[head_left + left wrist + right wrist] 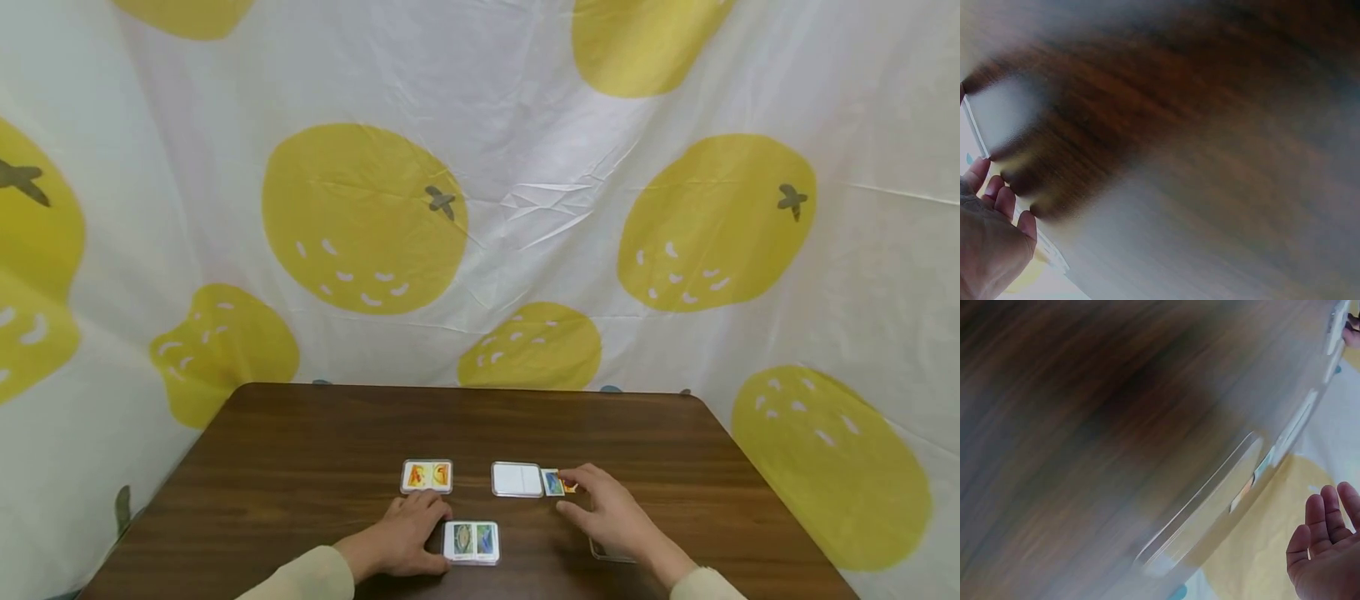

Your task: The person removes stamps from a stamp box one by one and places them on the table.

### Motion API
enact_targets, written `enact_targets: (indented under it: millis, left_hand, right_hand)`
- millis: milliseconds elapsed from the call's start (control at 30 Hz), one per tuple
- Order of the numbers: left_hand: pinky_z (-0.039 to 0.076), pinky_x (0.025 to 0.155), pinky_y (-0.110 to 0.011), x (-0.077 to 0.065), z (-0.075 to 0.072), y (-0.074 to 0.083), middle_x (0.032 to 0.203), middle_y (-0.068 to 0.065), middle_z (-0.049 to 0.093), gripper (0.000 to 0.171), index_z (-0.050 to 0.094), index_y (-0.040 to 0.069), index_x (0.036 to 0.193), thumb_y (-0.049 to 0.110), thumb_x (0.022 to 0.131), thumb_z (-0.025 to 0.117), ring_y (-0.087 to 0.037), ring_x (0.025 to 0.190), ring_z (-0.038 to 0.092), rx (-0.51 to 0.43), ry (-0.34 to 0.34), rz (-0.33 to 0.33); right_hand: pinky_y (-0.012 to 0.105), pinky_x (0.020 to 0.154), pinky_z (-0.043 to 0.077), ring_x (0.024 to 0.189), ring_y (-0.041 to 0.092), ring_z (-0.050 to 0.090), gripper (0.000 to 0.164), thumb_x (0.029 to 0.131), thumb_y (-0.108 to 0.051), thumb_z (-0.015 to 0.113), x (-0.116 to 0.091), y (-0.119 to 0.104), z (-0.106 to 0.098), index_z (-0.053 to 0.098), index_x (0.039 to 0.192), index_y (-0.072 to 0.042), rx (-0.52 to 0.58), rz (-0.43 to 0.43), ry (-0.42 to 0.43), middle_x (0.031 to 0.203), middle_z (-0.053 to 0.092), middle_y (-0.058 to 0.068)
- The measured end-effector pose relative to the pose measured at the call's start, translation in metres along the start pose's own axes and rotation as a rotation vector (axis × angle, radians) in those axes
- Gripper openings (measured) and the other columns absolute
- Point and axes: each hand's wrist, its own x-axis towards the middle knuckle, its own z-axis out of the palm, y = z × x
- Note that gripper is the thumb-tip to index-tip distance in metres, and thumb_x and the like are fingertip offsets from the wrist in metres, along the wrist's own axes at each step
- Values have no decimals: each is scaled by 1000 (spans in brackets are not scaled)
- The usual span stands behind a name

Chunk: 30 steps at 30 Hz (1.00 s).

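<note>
My left hand (401, 537) rests on the table with loosely bent fingers, its thumb and fingertips beside a clear case with two green-blue pictures (476, 543). Just beyond its fingertips lies a second case with two orange pictures (427, 476). Over on the right, my right hand (611, 518) hovers above small picture cards, a blue one (553, 482) and an orange one partly hidden by the fingers. In the right wrist view the right hand (1329, 550) is raised off the table with relaxed fingers and holds nothing. A case with a blank white face (517, 480) lies left of these cards.
Another clear case (609, 553) lies partly hidden under the right forearm; the right wrist view shows a clear case (1204, 515) flat on the wood. The brown table (315, 433) meets a white curtain (525, 275) with yellow fruit prints at its far edge.
</note>
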Motion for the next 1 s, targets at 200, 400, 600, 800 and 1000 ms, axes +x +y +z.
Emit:
enact_targets:
  millis: [200, 400, 600, 800, 1000]
  left_hand:
    - [37, 91, -49, -1, 0, 1, 121, 1, 47, 52, 55, 18, 116, 49, 80, 75, -23, 117, 44, -1, 23, 21]
    - [38, 92, -50, -3, -3, 4, 119, 3, 47, 51, 55, 19, 115, 49, 79, 75, -22, 117, 45, -3, 23, 17]
    - [37, 94, -53, -2, -2, 1, 123, 0, 47, 51, 55, 18, 117, 49, 81, 75, -25, 119, 45, -16, 18, 23]
    - [36, 94, -52, 1, 0, -1, 123, 0, 48, 52, 55, 17, 117, 49, 81, 74, -24, 120, 44, -13, 15, 17]
    - [37, 94, -52, 1, -2, 4, 121, 1, 48, 53, 56, 18, 116, 49, 79, 76, -24, 119, 45, -13, 9, 9]
  right_hand:
    - [39, 80, 52, 97, 30, 61, 31, 91, -17, 73, 12, -9, 16, 67, 118, -4, 61, -9, 74, 105, 64, 6]
    - [35, 79, 50, 91, 27, 61, 29, 87, -15, 76, 18, -21, 34, 70, 113, -2, 141, 75, 151, 98, 65, 6]
    - [30, 73, 47, 84, 21, 59, 27, 85, -16, 77, 23, -38, 51, 71, 107, -2, 199, 128, 154, 93, 65, 3]
    - [32, 72, 48, 84, 17, 59, 26, 86, -18, 75, 25, -49, 62, 72, 106, -2, 228, 170, 103, 93, 66, 3]
    - [40, 77, 49, 89, 20, 61, 24, 88, -22, 75, 22, -53, 70, 73, 104, -4, 238, 223, 29, 97, 67, 3]
